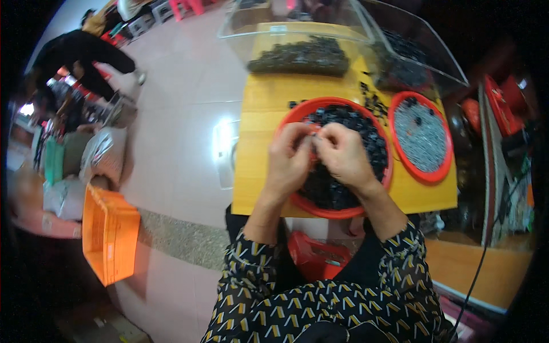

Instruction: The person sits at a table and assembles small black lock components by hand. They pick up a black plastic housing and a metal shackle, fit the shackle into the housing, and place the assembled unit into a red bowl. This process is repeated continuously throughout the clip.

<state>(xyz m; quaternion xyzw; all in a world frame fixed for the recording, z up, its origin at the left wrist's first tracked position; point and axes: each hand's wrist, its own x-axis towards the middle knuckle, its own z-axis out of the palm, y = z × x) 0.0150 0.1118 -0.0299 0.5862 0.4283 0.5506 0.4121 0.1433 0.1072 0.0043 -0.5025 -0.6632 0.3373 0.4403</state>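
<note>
Both grips pinch one small dark part between our left hand [290, 155] and right hand [342, 153], over the red bowl [326, 210] on the desk [260, 143] — we'd best keep fingertips close, work low

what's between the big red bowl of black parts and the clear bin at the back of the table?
Head view: mostly bare yellow tabletop, with a few loose black parts scattered between the big red bowl and the clear bin.

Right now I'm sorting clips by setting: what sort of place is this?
Probably a small workshop for hand assembly: a yellow table bears red trays heaped with small dark and grey parts, and an orange crate stands on the tiled floor.
</note>
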